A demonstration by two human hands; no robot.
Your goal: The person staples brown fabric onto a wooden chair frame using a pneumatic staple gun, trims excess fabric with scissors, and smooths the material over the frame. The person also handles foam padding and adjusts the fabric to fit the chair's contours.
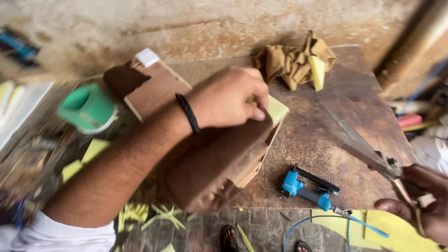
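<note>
Pressing down with curled fingers, the left hand [228,98] grips a pale yellow foam pad [275,109] against the top edge of a small wooden frame partly wrapped in brown leather-like fabric [219,163]; the pad pokes out just past the fingertips, and the brown covering runs from under the palm down toward the wrist. The right hand [422,200] sits well apart at the far right, its fingers closed around the handles of a large pair of metal scissors [359,140], whose long blades lie flat on the worn brown worktable [317,126] and point toward the left hand. Between the two hands, nearer the right, lies a blue pneumatic staple gun [308,186] with a thin blue air hose [322,221] trailing off the table edge. Beyond the left fingertips rests a crumpled tan cloth [289,60] with another yellow foam scrap [317,72] tucked in it. Behind the left wrist stand a green roll [88,109], blurred, and a bare plywood piece [156,88]. As far as can be judged, the frame is only partly covered: fabric wraps its lower part, the upper wood shows bare, the foam is merely held in place, and the stapler lies untouched. Yellow foam offcuts [140,214] litter the floor below.
</note>
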